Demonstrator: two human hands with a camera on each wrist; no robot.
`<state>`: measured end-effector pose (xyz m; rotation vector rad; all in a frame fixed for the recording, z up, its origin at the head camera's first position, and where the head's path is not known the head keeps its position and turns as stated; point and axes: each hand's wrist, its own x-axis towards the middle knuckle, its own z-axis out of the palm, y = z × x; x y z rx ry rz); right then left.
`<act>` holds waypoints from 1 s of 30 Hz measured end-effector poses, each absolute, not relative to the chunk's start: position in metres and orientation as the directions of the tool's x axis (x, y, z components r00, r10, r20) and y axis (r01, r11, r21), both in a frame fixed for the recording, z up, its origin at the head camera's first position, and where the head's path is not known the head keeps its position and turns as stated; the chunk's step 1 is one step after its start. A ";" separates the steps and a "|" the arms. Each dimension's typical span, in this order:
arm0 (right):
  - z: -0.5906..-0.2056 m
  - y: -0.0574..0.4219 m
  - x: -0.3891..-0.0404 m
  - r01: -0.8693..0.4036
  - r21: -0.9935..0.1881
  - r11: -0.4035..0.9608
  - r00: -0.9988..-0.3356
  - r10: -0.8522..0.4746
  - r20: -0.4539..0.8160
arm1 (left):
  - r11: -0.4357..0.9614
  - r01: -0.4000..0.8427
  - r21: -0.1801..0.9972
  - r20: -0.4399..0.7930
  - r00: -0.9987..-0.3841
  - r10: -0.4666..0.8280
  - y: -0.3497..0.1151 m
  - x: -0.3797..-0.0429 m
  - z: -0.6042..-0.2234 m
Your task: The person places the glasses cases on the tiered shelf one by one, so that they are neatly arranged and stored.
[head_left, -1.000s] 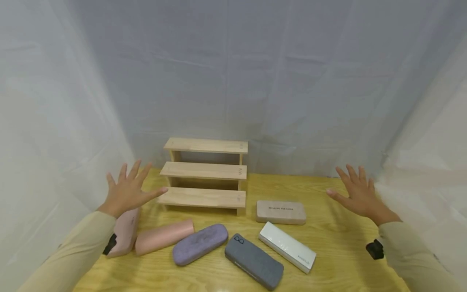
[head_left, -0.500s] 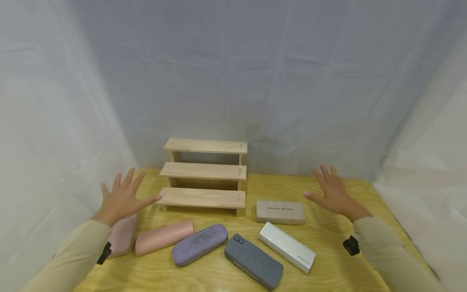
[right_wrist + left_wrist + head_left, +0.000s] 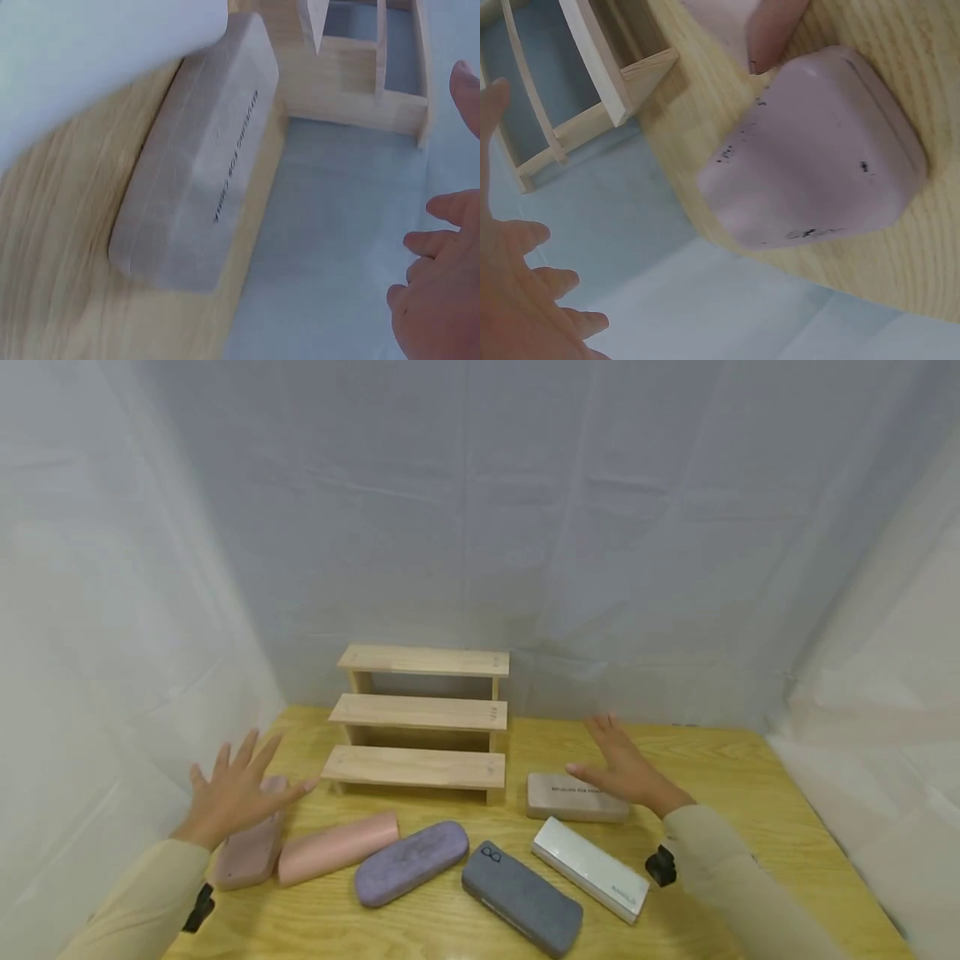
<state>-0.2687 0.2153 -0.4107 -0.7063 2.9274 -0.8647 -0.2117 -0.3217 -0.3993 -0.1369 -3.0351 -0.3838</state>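
On my feed the right hand (image 3: pixel 626 777) has swung inward over the last second, from above bare wood by the right-hand sheeting to a spot over the beige glasses case (image 3: pixel 555 806), where it hides part of the lettering. Its fingers are extended with the thumb apart, and it grips nothing; the right wrist view shows a gap between it and the case. I read that shift as making the beige case the nearest thing to this hand. The left hand (image 3: pixel 232 797) has drawn back a little toward me, fingers spread and holding nothing, so I now see more of the mauve glasses case (image 3: pixel 249 858) under it; those two are apart as well.

Further out, none of the cases has moved. Just in front of the beige one lies the white glasses case (image 3: pixel 592 870), set aslant, then the grey glasses case (image 3: pixel 521 897) with spectacles printed on it, the purple glasses case (image 3: pixel 411 862) and the pink rounded case (image 3: pixel 337 849). Behind them on the desk (image 3: pixel 787 827) stands the three-step wooden stand (image 3: pixel 416 768), its treads bare, backed by pale sheeting (image 3: pixel 480 527).
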 end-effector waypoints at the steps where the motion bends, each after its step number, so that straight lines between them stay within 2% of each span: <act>1: -0.412 0.212 -0.269 -0.417 -0.537 0.733 -0.897 -0.427 0.113 | 0.965 0.093 0.246 0.087 -0.994 0.074 -0.323 -0.210 -0.401; 21: -0.442 0.155 -0.275 -0.339 -0.736 0.586 -0.898 -0.434 0.069 | 0.958 -0.006 0.286 0.043 -0.999 -0.019 -0.348 -0.184 -0.434; 30: -0.450 0.130 -0.274 -0.319 -0.771 0.550 -0.896 -0.441 0.056 | 0.962 -0.021 0.271 0.065 -0.997 -0.040 -0.351 -0.172 -0.452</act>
